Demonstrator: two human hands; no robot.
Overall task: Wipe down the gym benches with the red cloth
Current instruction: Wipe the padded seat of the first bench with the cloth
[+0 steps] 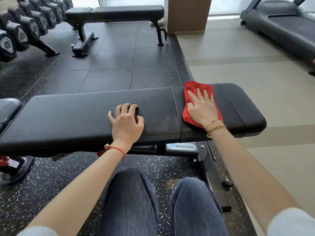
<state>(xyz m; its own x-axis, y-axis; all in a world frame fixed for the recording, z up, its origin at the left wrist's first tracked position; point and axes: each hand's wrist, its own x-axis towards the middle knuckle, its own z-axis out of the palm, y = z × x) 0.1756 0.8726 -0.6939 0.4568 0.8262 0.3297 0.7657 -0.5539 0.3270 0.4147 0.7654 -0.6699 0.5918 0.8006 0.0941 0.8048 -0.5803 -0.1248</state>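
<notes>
A long black padded bench [68,114] runs across the view in front of my knees. The red cloth [193,90] lies crumpled on the bench's right-hand pad. My right hand [202,108] presses flat on the cloth with straight, spread fingers. My left hand [127,120] rests on the bench's long middle pad, fingertips bent down onto the vinyl, holding nothing. A second black bench [117,11] stands farther back on the dark floor tiles.
A rack of black dumbbells [22,29] lines the far left. A treadmill [286,26] stands at the far right on pale flooring. A wooden pillar [187,14] rises behind the far bench. Another pad's end [8,108] shows at the left edge.
</notes>
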